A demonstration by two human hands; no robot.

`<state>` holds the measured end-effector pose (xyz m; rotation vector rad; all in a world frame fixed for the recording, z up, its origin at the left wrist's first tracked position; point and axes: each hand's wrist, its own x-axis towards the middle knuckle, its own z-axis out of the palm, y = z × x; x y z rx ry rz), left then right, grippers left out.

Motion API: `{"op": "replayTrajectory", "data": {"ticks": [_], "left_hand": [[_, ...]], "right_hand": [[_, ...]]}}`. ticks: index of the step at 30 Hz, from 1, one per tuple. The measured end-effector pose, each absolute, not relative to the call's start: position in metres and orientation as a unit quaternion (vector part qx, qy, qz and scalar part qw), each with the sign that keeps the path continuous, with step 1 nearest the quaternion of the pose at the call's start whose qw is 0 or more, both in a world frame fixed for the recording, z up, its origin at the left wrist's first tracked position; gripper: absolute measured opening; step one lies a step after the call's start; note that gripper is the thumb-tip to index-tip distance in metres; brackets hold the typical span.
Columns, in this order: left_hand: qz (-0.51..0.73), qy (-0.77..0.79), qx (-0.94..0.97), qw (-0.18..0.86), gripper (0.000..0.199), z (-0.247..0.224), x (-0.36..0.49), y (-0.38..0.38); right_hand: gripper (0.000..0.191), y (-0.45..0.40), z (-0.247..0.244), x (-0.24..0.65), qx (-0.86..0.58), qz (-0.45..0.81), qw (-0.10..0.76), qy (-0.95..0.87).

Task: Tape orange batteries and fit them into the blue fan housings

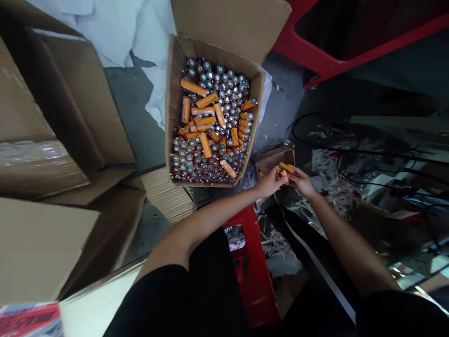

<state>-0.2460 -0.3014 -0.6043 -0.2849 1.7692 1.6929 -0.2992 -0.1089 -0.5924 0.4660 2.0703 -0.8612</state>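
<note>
Orange cylindrical batteries are between my two hands, at the right of centre. My left hand (269, 183) has its fingers closed round some of them. My right hand (302, 182) pinches an orange battery (286, 167) that points up and left. Both hands are over the near side of a small cardboard box (275, 157). Beyond them to the left, a large open cardboard box (171, 110) holds many batteries standing on end, with several orange ones (205, 145) lying loose on top.
Empty-looking cartons (91, 98) fill the left side. White sheets (108, 28) lie at the top. A red plastic stool (250, 267) stands near my legs, another red frame (326, 61) at upper right. Plastic scraps (333, 187) and dark cables (372, 152) lie at right.
</note>
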Motion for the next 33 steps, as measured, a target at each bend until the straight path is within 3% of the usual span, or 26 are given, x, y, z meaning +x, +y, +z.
{"op": "replayTrajectory", "data": {"ticks": [3,7,11,14,21,25,29,33], "left_hand": [[0.638,0.697,-0.033,0.326,0.053,-0.598,-0.232,-0.333],[0.558,0.796,0.151,0.183,0.034,-0.585,-0.224,-0.429],[0.392,0.890,0.195,0.130,0.027,-0.598,-0.226,-0.508],[0.354,0.897,0.216,0.151,0.023,-0.608,-0.224,-0.522],[0.392,0.910,0.087,0.102,0.024,-0.604,-0.206,-0.517],[0.412,0.906,-0.098,0.004,0.032,-0.607,-0.192,-0.539],[0.409,0.891,-0.191,-0.044,0.021,-0.612,-0.195,-0.555],[0.427,0.880,-0.200,-0.063,0.022,-0.623,-0.208,-0.548]], "right_hand": [[0.053,-0.114,-0.617,-0.294,0.141,-0.292,0.429,0.843],[0.034,-0.134,-0.604,-0.301,0.032,-0.253,0.418,0.872],[0.036,-0.200,-0.572,-0.335,-0.205,-0.253,0.312,0.892],[0.045,-0.281,-0.570,-0.369,-0.296,-0.243,0.251,0.889],[0.079,-0.410,-0.637,-0.386,-0.244,-0.157,0.228,0.929],[0.067,-0.451,-0.651,-0.364,-0.239,-0.154,0.236,0.929],[0.045,-0.478,-0.642,-0.354,-0.280,-0.158,0.221,0.921],[0.048,-0.450,-0.629,-0.358,-0.281,-0.157,0.198,0.926]]}}
